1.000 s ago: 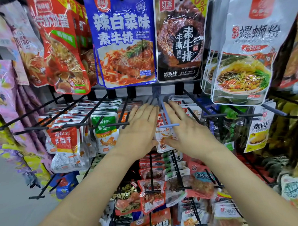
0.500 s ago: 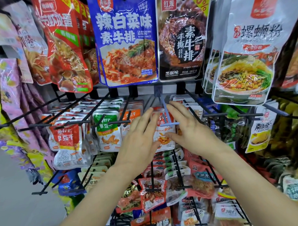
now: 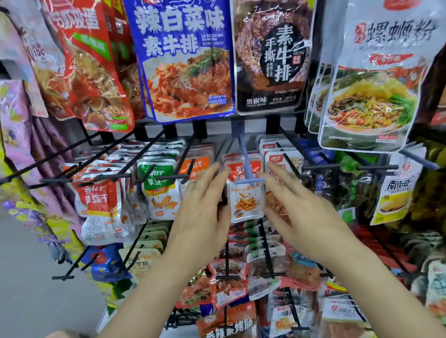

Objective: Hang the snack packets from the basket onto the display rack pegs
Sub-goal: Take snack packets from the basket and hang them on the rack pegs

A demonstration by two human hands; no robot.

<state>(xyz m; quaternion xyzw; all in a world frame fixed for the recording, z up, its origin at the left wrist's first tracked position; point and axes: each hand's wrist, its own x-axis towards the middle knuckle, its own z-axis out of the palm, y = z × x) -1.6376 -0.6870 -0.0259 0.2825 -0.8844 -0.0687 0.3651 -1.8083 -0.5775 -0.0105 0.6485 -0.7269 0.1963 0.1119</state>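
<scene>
Head view gives me four large packet designs across the top row. There is a red packet [image 3: 86, 58] whose print I cannot read; a blue packet [image 3: 183, 56] marked 辣白菜味 素牛排, with the edge of a second one behind it; a black packet [image 3: 271, 51] marked 手撕素牛排 and 黑椒味; and a white packet [image 3: 372, 73] marked 螺蛳粉, with at least two more stacked behind its left edge.

Below these, one blue peg [image 3: 245, 159] stands out among the black pegs [image 3: 163, 178]. An orange snack packet [image 3: 246, 200] hangs at its front, showing a picture of fried strips, with a few more of the same behind it; I cannot count them. To the left hang a row of green-label packets [image 3: 160, 189] and a row of red-label packets [image 3: 99, 197]. Far right is one yellow packet [image 3: 395, 197] reading 南街. Low in the middle, a red sausage packet [image 3: 229, 325] reads 香辣 and 烤肠.

I see two hands, both raised palm-forward with the arms reaching up from the lower edge. The left hand [image 3: 202, 218] sits just left of the orange snack packet, its fingers straight and slightly spread, gripping nothing. The right hand [image 3: 303, 217] sits just right of it, fingers likewise straight and loose and angled toward the peg's tip. I cannot tell whether either set of fingertips touches the packet.
</scene>
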